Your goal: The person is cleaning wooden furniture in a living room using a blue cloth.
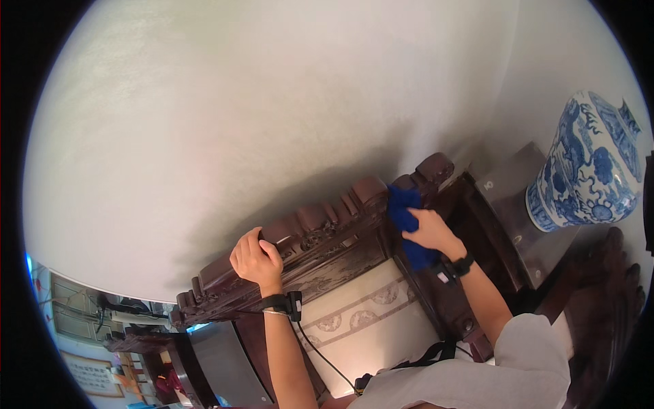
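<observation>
A carved dark wooden chair back (pixel 306 220) runs slantwise across the middle, against a pale wall. My left hand (pixel 257 258) rests on its top rail, fingers curled over the edge. On the right, my right hand (pixel 431 232) presses a blue cloth (pixel 420 255) against the end of the chair back, with thumb and forefinger visible. Part of the cloth hangs down beside the back panel. Below lies a cream seat cushion (pixel 368 322) with a patterned band. Both wrists wear black straps with small devices.
A large blue-and-white porcelain vase (pixel 587 163) stands on a dark side table (pixel 531 255) at the right, close to my right arm. A black cable (pixel 322 353) runs from my left wrist. Another dark-topped table (pixel 219 358) is at lower left.
</observation>
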`<state>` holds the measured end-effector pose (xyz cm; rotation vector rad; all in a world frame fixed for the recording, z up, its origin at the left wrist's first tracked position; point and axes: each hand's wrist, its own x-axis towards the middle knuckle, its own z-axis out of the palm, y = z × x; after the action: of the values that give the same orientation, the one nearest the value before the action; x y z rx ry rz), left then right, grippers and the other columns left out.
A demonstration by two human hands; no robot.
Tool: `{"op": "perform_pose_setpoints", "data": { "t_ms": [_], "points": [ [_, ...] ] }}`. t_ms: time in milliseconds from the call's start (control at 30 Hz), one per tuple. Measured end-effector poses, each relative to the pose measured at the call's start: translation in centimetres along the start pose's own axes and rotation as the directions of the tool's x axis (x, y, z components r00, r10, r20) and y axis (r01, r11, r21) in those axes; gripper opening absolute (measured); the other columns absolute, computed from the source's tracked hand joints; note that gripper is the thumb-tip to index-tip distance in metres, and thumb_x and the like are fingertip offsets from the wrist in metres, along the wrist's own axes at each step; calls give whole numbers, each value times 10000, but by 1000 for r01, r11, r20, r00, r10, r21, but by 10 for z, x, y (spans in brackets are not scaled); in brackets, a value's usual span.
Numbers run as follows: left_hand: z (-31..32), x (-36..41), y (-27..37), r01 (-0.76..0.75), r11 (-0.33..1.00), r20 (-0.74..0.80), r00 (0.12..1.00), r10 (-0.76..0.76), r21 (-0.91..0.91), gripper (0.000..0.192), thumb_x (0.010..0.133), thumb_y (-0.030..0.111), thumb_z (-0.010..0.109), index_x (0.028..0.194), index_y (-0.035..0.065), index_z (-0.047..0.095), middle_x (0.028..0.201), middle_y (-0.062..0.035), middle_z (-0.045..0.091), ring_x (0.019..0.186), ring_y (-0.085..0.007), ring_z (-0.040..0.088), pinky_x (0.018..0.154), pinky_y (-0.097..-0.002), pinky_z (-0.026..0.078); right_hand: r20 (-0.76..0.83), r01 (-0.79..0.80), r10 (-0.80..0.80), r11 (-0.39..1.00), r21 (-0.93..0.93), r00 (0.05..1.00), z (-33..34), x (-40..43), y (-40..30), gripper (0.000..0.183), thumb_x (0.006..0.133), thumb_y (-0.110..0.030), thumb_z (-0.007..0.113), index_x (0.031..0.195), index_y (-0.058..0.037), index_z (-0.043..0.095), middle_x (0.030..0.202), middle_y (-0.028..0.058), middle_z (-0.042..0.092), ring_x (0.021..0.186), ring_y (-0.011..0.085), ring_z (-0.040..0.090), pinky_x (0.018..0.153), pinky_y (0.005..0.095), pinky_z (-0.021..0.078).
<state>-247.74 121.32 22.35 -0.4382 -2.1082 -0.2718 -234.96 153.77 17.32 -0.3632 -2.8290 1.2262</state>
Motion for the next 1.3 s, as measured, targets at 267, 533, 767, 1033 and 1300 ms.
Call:
{"op": "perform_pose_setpoints", "data": {
  "t_ms": [267,533,767,1033,1300],
  "points": [
    [0,5,2,-13,1000,-6,1000,13,-14,203,793,135,470,887,94,646,850,-50,634,798,-238,592,767,-345,409,-573,230,83,862,452,815,2,-26,7,505,745,-109,732,1117,129,486,1045,166,608,950,188,579,878,297,439],
    [0,3,3,10,1000,-8,1000,-10,-24,199,785,140,476,877,102,648,849,-40,634,793,-225,593,766,-336,410,-209,498,-664,700,-512,718,-4,53,-94,417,638,-296,737,1010,-121,665,1075,159,503,1046,319,450,893,428,364],
    [-3,6,-2,-11,999,-31,999,10,-32,203,787,141,477,886,102,651,847,-42,635,789,-226,595,753,-332,413,-33,599,-701,633,-490,713,10,61,-103,403,643,-304,738,978,-93,661,1193,135,497,1132,285,442,949,414,331],
    [-2,2,-1,-5,1000,-38,999,4,-13,201,795,141,474,877,103,654,826,-46,636,785,-224,596,752,-331,413,-120,648,-727,665,-372,676,18,31,-88,360,589,-199,767,909,-79,652,1138,132,508,1126,291,440,974,432,297],
    [-3,4,2,-9,1000,-47,999,9,-5,177,770,137,501,864,109,647,843,-27,635,801,-212,596,761,-324,412,-121,637,-693,707,-309,711,11,58,-91,343,645,-280,734,922,-89,665,1096,96,528,1062,276,475,946,406,320]
  ]
}}
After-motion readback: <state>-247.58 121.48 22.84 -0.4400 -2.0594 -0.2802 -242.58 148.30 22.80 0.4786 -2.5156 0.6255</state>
